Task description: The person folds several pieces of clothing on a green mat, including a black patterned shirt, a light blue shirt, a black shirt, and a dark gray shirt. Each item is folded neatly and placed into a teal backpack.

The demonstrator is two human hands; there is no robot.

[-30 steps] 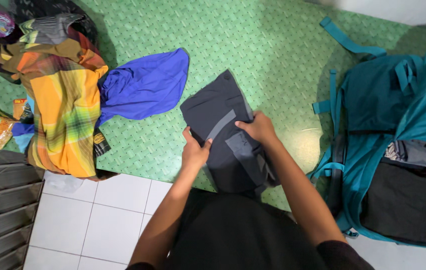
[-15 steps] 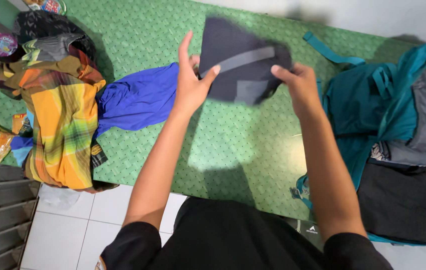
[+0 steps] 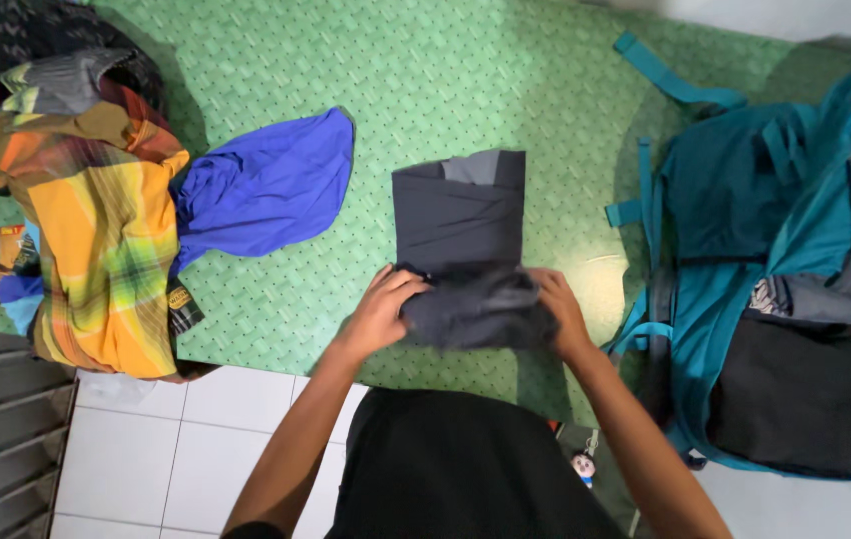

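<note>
Both hands grip the near end of the dark grey garment [image 3: 460, 235], left hand [image 3: 382, 311] and right hand [image 3: 557, 311] closed on its rolled edge. It lies mid-mat [image 3: 445, 90], between the blue cloth [image 3: 261, 190] and the teal backpack [image 3: 735, 200].

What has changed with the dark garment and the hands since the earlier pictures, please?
The dark grey garment, lifted in the air half a second ago, is back down on the green mat. The left hand and right hand now roll its near end. The blue cloth, plaid pile and teal backpack stayed put.
</note>
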